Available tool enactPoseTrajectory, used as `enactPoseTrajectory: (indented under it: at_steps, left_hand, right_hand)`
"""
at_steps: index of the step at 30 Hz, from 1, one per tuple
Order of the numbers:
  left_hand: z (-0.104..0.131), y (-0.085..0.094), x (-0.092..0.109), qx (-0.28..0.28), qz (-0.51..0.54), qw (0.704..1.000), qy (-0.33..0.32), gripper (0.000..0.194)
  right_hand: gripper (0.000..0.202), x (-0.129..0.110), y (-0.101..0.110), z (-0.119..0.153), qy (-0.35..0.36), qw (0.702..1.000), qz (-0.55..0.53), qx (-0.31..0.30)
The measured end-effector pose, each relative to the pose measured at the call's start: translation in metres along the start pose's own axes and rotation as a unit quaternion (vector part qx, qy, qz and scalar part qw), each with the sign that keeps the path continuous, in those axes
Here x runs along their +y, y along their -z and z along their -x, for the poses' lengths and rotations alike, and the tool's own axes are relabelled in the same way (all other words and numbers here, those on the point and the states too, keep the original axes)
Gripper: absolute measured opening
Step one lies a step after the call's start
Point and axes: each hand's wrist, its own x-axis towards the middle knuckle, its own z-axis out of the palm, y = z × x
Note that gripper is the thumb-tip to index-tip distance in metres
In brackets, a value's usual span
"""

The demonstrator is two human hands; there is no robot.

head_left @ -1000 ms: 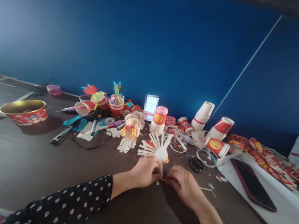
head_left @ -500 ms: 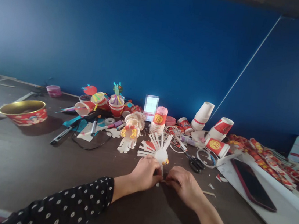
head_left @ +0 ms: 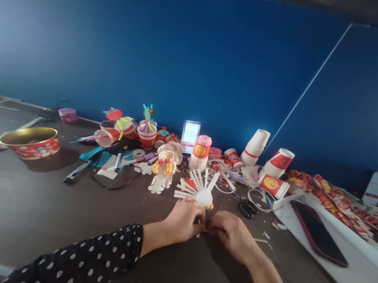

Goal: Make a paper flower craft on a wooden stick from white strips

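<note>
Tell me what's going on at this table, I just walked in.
A person's left hand and right hand are close together at the near side of a white paper piece, whose strips fan out from a round middle. Both seem to pinch a strip there, though their grip is mostly hidden. Scissors lie beyond the right hand, a phone rests on a white tray farther right, and stacked paper cups are behind.

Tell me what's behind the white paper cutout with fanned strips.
An upright stack of red-and-white paper cups stands behind the cutout, with something pink on top. Whatever the strips and the stack cover can't be seen.
</note>
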Motion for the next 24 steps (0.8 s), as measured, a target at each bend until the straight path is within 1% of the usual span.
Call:
enactPoseTrajectory:
  at_steps: [5, 10, 18, 24]
  left_hand:
    - [0.0018, 0.0023, -0.0013, -0.021, -0.028, 0.999, -0.032, 0.01]
    - [0.0024, 0.006, -0.0044, -0.051, -0.03, 0.996, -0.062, 0.01]
    - [0.0036, 0.0039, -0.001, -0.043, -0.037, 0.997, -0.052, 0.007]
    - [0.0043, 0.0043, -0.0002, -0.036, -0.018, 0.998, -0.04, 0.006]
  right_hand:
    - [0.018, -0.0003, 0.0006, 0.0007, -0.009, 1.0, -0.018, 0.003]
    - [0.015, 0.0011, 0.0002, 0.0017, -0.018, 0.999, -0.035, 0.003]
    - [0.006, 0.0018, -0.0012, 0.0021, -0.027, 0.998, -0.052, 0.012]
    - [0.007, 0.0004, -0.0073, 0.0009, -0.016, 0.999, -0.043, 0.022]
